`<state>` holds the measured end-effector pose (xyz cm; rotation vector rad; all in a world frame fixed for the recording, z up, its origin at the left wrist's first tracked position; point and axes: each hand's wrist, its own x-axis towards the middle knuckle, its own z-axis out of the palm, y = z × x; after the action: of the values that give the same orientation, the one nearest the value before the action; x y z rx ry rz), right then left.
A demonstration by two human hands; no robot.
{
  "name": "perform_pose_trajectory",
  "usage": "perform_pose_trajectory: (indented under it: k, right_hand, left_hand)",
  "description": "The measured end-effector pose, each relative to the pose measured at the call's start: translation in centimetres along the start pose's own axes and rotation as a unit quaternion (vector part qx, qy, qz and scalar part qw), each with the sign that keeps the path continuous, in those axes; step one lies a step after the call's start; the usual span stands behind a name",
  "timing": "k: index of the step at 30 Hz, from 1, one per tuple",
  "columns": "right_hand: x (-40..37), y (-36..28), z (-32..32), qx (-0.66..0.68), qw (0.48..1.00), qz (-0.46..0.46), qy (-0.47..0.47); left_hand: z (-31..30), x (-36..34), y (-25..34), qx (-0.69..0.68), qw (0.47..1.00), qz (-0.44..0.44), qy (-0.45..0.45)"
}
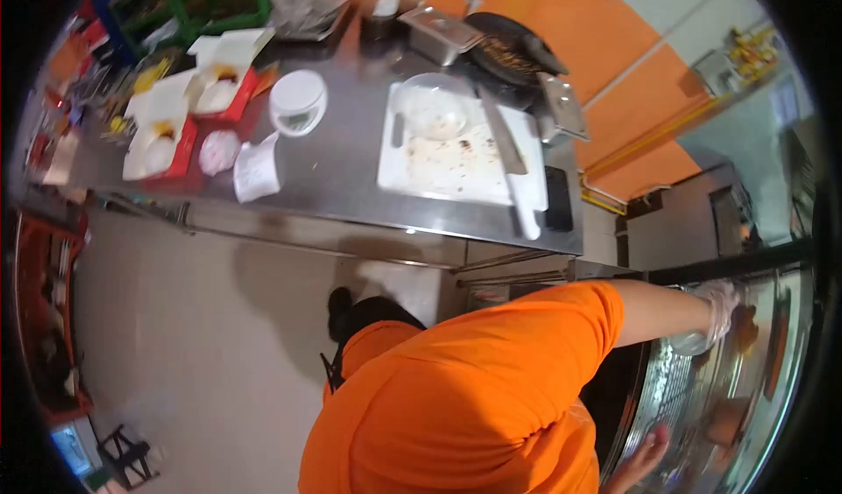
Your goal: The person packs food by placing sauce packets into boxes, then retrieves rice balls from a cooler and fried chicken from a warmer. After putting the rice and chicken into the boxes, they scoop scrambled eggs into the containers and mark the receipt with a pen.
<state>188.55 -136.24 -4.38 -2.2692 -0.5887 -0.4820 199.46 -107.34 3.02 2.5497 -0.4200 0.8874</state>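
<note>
My left hand (721, 308), in a clear plastic glove, reaches into a glass-sided display case (680, 389) at the right. Its fingers are blurred and partly hidden beside a piece of orange-brown food (746, 329); I cannot tell whether they grip it. Just below the wrist, a clear, shiny plastic shape (691, 343) shows. My right hand (647, 455), bare, is lower down by the front of the case, its fingers loosely extended and holding nothing.
A steel table (342, 174) carries a white cutting board (412, 174) with a clear bowl (434, 108) and a knife (517, 191), a white scale (298, 99), red-and-white boxes (171, 148) and a black pan (504, 42). A black stool (127, 454) stands at lower left.
</note>
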Motion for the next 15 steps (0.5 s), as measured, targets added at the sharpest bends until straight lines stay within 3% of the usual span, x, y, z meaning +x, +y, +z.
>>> perform_pose_trajectory:
  k: [4,5,7,9,10,12,13,15]
  right_hand:
    - [9.4,-4.6,1.6,-0.115,0.982,-0.136,0.065]
    - [11.0,-4.7,2.6,-0.275,0.939,-0.164,0.127]
    - [14.3,-4.4,5.1,-0.554,0.770,-0.210,0.236]
    - [16.5,-0.6,5.6,-0.580,0.747,-0.181,0.270]
    - [16.6,0.4,5.7,-0.583,0.741,-0.182,0.277]
    - [16.8,2.3,6.0,-0.590,0.730,-0.184,0.291]
    - [16.3,3.3,4.9,-0.695,0.636,-0.200,0.268]
    - [16.6,5.7,3.3,-0.649,0.670,-0.205,0.296]
  left_hand:
    - [2.6,-7.5,-0.3,-0.093,0.986,0.133,-0.044]
    - [3.0,-10.1,-0.9,-0.126,0.979,0.148,-0.063]
    - [2.5,-16.0,-2.8,-0.196,0.961,0.168,-0.097]
    - [0.3,-22.7,-5.6,-0.275,0.942,0.147,-0.123]
    - [-3.3,-27.5,-6.4,-0.392,0.914,0.050,-0.095]
    - [-7.7,-33.9,-8.1,-0.389,0.888,-0.141,-0.201]
    - [-8.6,-37.7,-9.1,-0.434,0.861,-0.197,-0.177]
    - [-10.7,-45.2,-10.1,-0.531,0.777,-0.311,-0.132]
